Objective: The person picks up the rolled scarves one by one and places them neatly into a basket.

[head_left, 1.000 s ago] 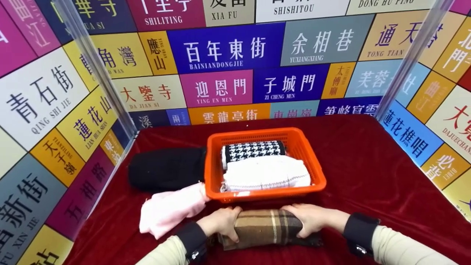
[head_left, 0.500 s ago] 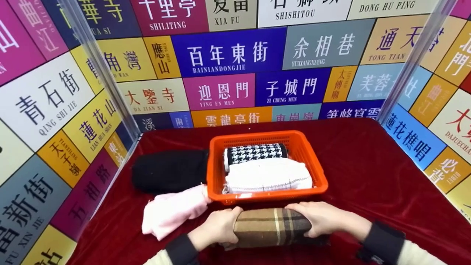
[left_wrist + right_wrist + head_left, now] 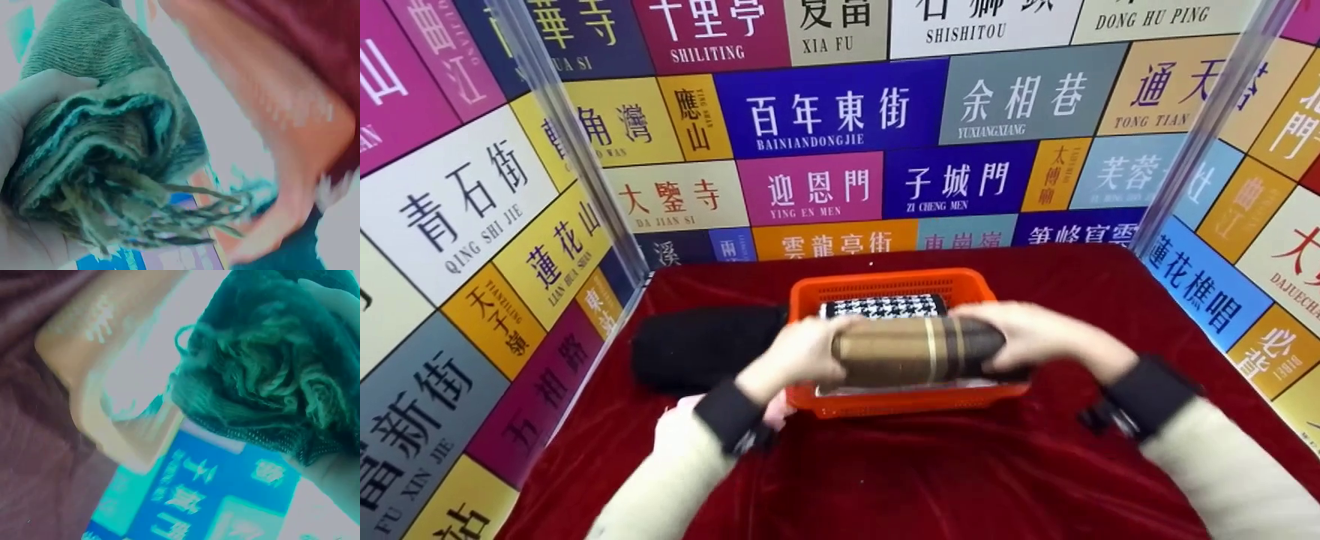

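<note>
A rolled brown plaid scarf (image 3: pixel 900 351) is held in the air over the orange basket (image 3: pixel 840 407). My left hand (image 3: pixel 808 351) grips its left end, where fringe hangs from the rolled layers (image 3: pixel 112 140) in the left wrist view. The right hand (image 3: pixel 1031 336) grips the other end, whose spiral of fringe (image 3: pixel 275 377) shows in the right wrist view. Behind the scarf, a black-and-white houndstooth roll (image 3: pixel 885 307) lies at the back of the basket. The white roll (image 3: pixel 135 377) inside is mostly hidden by the scarf in the head view.
A black folded cloth (image 3: pixel 705 349) lies left of the basket. A pink cloth (image 3: pixel 776 411) in front of it is largely covered by my left forearm. Dark red cloth (image 3: pixel 930 480) covers the table, and panels with printed signs (image 3: pixel 832 105) stand around it.
Both hands have lifted the plaid scarf off the table and moved it forward over the basket. Earlier it lay in front of the basket. My left arm now covers much of the pink cloth.
</note>
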`<state>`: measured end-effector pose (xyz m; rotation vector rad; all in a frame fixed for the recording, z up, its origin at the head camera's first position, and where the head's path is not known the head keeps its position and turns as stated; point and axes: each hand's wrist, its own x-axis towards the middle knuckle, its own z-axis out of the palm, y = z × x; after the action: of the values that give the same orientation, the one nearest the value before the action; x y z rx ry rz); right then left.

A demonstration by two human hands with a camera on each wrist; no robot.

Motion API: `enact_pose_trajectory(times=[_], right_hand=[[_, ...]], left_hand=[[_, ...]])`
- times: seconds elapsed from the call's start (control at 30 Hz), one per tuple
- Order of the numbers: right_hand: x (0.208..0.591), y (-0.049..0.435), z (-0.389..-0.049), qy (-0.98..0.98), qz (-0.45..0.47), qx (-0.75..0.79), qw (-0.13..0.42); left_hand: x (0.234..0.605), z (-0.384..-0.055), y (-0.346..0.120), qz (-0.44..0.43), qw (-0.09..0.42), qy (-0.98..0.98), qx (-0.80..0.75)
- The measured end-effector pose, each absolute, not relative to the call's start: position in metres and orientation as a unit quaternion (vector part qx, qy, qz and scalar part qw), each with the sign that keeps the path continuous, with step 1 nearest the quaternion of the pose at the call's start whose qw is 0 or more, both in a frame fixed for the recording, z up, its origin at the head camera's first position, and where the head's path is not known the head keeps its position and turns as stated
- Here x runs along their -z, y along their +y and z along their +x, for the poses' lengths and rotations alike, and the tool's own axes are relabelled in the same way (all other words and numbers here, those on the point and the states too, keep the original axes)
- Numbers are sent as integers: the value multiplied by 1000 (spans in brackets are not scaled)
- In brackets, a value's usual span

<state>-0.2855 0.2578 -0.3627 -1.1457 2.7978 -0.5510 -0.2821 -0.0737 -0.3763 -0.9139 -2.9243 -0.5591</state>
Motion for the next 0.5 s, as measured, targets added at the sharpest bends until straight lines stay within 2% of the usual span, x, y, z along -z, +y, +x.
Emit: enact_pose_trajectory(times=[0.23, 0.37, 0.5], right_hand=[[380, 250, -359, 922, -318, 193, 105], [392, 241, -377, 938, -292, 140, 120], [392, 225, -382, 948, -290, 58, 118]], left_hand=[[388, -350, -64, -243, 2, -962, 128], [401, -368, -58, -234, -24, -970, 63], [404, -372, -51, -235, -55, -970, 10]])
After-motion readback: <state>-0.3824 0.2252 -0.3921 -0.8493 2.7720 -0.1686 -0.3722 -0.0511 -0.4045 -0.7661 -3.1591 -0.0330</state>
